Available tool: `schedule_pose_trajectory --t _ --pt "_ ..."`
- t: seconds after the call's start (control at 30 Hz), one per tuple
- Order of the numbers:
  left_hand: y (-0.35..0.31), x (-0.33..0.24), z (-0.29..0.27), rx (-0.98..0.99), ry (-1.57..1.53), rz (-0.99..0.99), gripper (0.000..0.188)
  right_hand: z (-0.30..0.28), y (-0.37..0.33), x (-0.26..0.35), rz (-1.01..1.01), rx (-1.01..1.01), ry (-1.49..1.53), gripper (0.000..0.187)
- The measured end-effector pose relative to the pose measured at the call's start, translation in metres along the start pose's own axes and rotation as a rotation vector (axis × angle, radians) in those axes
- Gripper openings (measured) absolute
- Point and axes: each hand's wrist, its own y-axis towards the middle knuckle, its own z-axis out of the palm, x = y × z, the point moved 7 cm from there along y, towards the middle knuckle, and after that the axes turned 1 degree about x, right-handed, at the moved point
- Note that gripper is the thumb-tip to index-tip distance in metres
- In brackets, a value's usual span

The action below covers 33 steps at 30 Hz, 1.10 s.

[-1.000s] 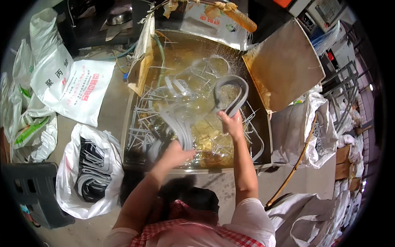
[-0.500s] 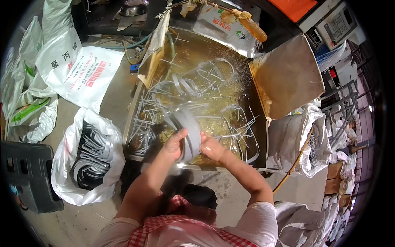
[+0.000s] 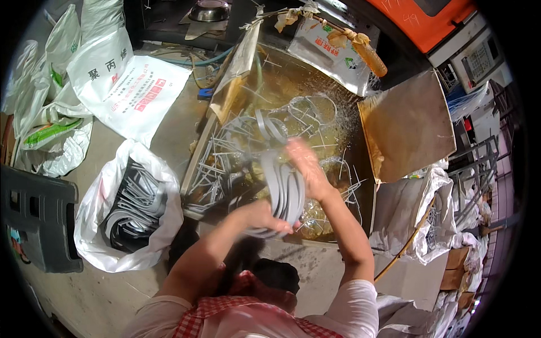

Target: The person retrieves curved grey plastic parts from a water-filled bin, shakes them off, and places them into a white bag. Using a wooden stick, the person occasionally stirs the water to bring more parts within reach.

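Note:
A bundle of grey curved plastic strips (image 3: 282,183) is gripped at its near end by my left hand (image 3: 265,218), with thumb and fingers closed round it. The strips stand over the near part of a metal tank (image 3: 194,174) of yellowish water. My right hand (image 3: 307,163) is along the right side of the bundle, its fingers pointing away toward a loose curved grey strip (image 3: 265,127) in the water. Motion blurs those fingers, so their grip is unclear. Thin grey sprue sticks (image 3: 211,166) float at the tank's left side.
At left stands a white sack (image 3: 84,225) of grey strips, beside a black plastic stool-like piece (image 3: 42,219). Brown boards (image 3: 406,127) lean at the tank's right edge. A stick with a wrapped end (image 3: 369,59) hangs over the far side. White sacks (image 3: 414,211) stand right.
My right hand has moved from the bundle's near right side to farther out along it, its fingers stretching. My left hand has shifted nearer to me, and the strips show more spread. The whole view has shifted.

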Motion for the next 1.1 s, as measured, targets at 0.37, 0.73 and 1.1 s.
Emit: schedule_pose_trajectory --t 0.37,0.73,1.1 --pt "-0.008 -0.002 -0.003 0.048 -0.438 -0.037 0.05 0.052 -0.011 -0.004 0.147 0.321 0.473 0.035" --pt "-0.011 -0.023 -0.069 -0.723 0.384 0.434 0.109 0.056 -0.066 -0.096 0.979 -0.123 0.855 0.028" --pt "-0.01 0.008 -0.087 -0.867 -0.286 0.188 0.038 0.039 -0.061 -0.043 1.029 0.331 1.295 0.089"
